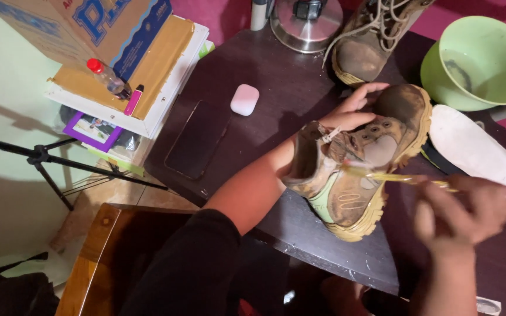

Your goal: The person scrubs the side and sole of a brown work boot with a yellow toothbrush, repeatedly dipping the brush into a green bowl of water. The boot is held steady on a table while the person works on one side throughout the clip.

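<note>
Blurred at the lower right of the frame, the right hand (469,213) is clenched around a thin yellow-handled brush (402,178), whose tip touches the side of a muddy tan lace-up boot (358,169). That boot lies tilted at centre right on the dark wooden table (276,88), and the left hand (352,111) grasps its upper from behind. Just right of it rests a white insole (475,149). Along the top edge stand a second muddy boot (370,41) and a green plastic basin (481,58). A black phone (197,140) and a small pink case (245,99) lie centre left.
</note>
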